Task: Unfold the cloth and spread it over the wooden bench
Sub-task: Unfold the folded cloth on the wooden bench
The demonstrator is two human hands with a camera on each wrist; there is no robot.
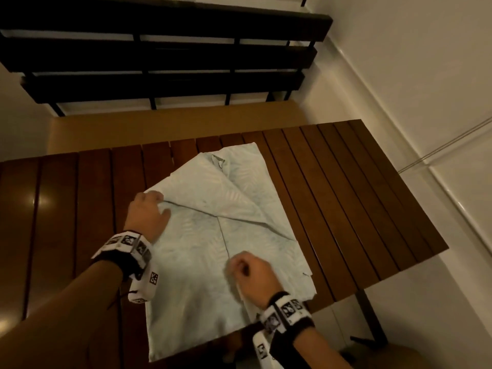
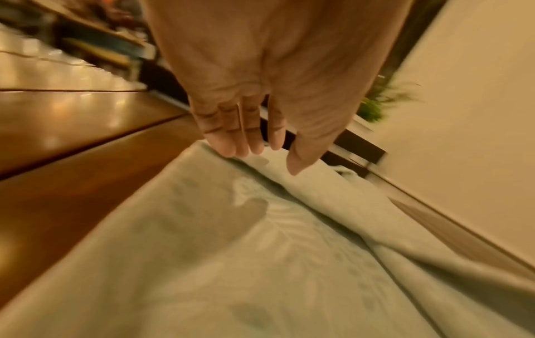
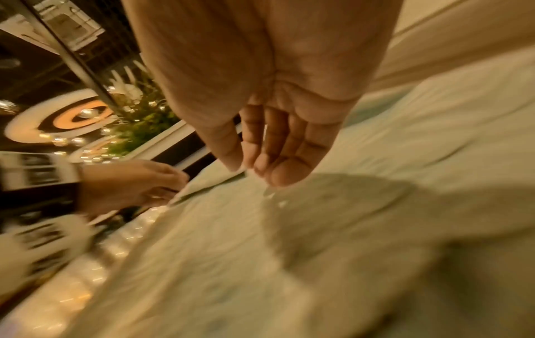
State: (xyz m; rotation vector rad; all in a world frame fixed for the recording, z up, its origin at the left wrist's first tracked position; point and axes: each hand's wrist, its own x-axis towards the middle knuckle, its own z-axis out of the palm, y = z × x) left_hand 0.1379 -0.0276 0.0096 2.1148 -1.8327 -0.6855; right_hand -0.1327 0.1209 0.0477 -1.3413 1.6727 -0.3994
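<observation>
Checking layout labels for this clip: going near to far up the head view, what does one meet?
right hand → left hand → cloth, its folded far corner → wooden bench, bare slats → tan ledge → dark slatted rail

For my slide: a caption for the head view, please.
Left hand touches a fold of the cloth on the bench; right hand pinches an edge.
</observation>
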